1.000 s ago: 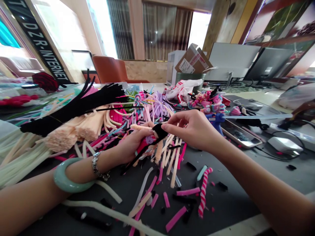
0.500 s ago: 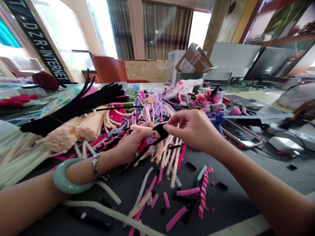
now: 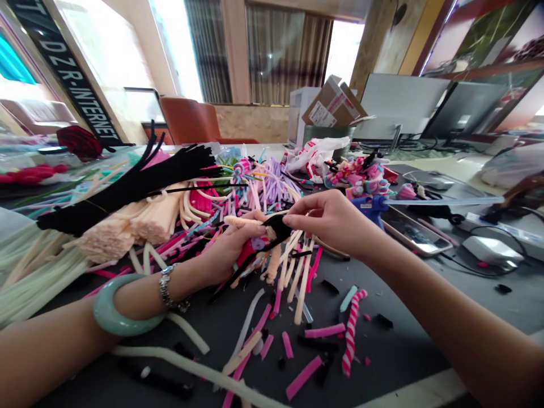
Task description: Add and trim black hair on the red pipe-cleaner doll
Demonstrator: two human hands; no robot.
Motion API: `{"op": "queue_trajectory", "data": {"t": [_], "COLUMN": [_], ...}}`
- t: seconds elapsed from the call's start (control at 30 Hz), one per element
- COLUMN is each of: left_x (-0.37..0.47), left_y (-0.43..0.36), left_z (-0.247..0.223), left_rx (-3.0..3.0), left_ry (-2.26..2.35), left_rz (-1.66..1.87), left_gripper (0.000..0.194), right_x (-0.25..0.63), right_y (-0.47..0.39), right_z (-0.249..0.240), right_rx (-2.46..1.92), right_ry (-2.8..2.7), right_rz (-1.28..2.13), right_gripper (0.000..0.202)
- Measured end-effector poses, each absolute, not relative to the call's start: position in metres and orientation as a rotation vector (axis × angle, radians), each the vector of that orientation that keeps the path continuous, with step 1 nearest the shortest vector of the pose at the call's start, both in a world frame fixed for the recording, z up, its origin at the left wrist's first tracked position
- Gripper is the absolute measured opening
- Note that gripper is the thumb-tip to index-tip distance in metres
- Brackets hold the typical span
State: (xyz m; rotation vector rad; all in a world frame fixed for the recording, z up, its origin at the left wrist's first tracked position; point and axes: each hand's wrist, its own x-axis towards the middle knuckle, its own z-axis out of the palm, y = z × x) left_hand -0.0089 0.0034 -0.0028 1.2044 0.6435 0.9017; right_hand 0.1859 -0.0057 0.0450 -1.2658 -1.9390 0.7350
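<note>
A small doll-like figure of fuzzy pipe cleaners (image 3: 258, 243), with a black top, peach parts and a pink and purple body, is held above the table. My left hand (image 3: 232, 243) is closed around its pink body. My right hand (image 3: 321, 218) pinches the black pipe-cleaner top (image 3: 278, 226) between thumb and fingertips. Below the figure, cut peach pipe cleaners (image 3: 302, 283) lie in a loose fan. A pink-and-white twisted pipe cleaner (image 3: 354, 334) rests on the dark table (image 3: 403, 362), amid short pink and black offcuts.
Bundles of black (image 3: 123, 187) and peach pipe cleaners (image 3: 110, 238) lie at the left. A blue glue gun (image 3: 369, 208) with a clear stick, a phone (image 3: 419, 231) and a white adapter (image 3: 493, 252) are at the right. A cardboard box (image 3: 334, 105) and monitors (image 3: 399, 105) stand behind.
Both hands stay nearly in place on the figure. My right fingers have shifted slightly at the black top, and the right forearm has dropped a little.
</note>
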Motion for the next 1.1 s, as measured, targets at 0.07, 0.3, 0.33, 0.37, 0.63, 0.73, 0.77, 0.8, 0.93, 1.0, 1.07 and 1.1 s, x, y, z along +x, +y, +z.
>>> {"op": "queue_trajectory", "data": {"t": [0.07, 0.3, 0.33, 0.37, 0.63, 0.73, 0.77, 0.8, 0.93, 1.0, 1.07, 1.1], "left_x": [-0.01, -0.01, -0.01, -0.01, -0.013, -0.011, -0.01, -0.009, -0.008, -0.008, -0.008, -0.009], "left_y": [0.003, 0.002, 0.002, 0.002, 0.005, 0.004, 0.003, 0.003, 0.002, 0.003, 0.004, 0.005], "left_z": [-0.003, -0.002, -0.002, -0.003, -0.007, -0.004, -0.003, -0.002, 0.001, 0.001, 0.0, -0.001], "left_rx": [1.21, 1.237, 1.239, 1.242, 1.238, 1.249, 1.249, 1.246, 1.193, 1.158, 1.131, 1.122], "left_ry": [0.642, 0.653, 0.656, 0.66, 0.645, 0.669, 0.674, 0.671, 0.638, 0.651, 0.667, 0.665], "left_rz": [0.898, 0.901, 0.9, 0.902, 0.902, 0.899, 0.893, 0.886, 0.885, 0.901, 0.904, 0.902], "left_gripper": [0.006, 0.007, 0.007, 0.008, 0.01, 0.009, 0.01, 0.01, 0.013, 0.013, 0.012, 0.012], "right_x": [0.186, 0.185, 0.185, 0.185, 0.186, 0.186, 0.186, 0.187, 0.189, 0.191, 0.193, 0.194], "right_y": [-0.006, -0.005, -0.005, -0.005, -0.001, 0.001, 0.002, 0.002, 0.002, 0.003, 0.004, 0.005], "right_z": [0.044, 0.042, 0.042, 0.042, 0.036, 0.034, 0.034, 0.035, 0.04, 0.042, 0.043, 0.043], "right_rx": [-1.248, -1.21, -1.199, -1.186, -1.117, -1.117, -1.112, -1.1, -1.066, -1.064, -1.042, -1.026], "right_ry": [-1.925, -1.817, -1.803, -1.793, -1.727, -1.728, -1.739, -1.748, -1.663, -1.611, -1.597, -1.595], "right_rz": [0.791, 0.981, 1.012, 1.041, 1.217, 1.229, 1.234, 1.243, 1.308, 1.287, 1.233, 1.211], "right_gripper": [0.027, 0.022, 0.022, 0.022, 0.022, 0.026, 0.028, 0.03, 0.036, 0.036, 0.033, 0.032]}}
